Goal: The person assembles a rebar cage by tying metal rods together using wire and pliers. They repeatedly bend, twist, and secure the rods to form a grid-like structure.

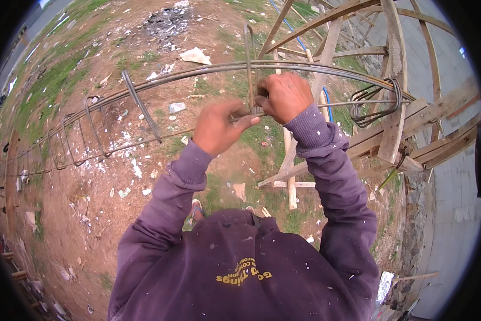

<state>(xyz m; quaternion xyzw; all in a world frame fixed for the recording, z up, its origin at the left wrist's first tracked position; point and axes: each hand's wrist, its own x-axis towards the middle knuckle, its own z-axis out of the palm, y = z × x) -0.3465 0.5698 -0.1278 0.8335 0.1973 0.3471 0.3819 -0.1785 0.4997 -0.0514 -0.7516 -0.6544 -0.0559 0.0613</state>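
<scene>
left hand (219, 124) and right hand (286, 97) were at the steel stirrup's (250, 83) lower end.
i saw left thumb and fingers nearly together by the lower rod (337, 104), right fingers curled; couldn't tell either grip. stirrup stood around the long bars (208, 68), left of the wooden frame (396, 53).

Left hand (218, 126) and right hand (286, 97) at a metal stirrup (250, 83), frame centre, long steel bars (197, 69) arching across, wooden timbers (395, 69) upper right.
</scene>
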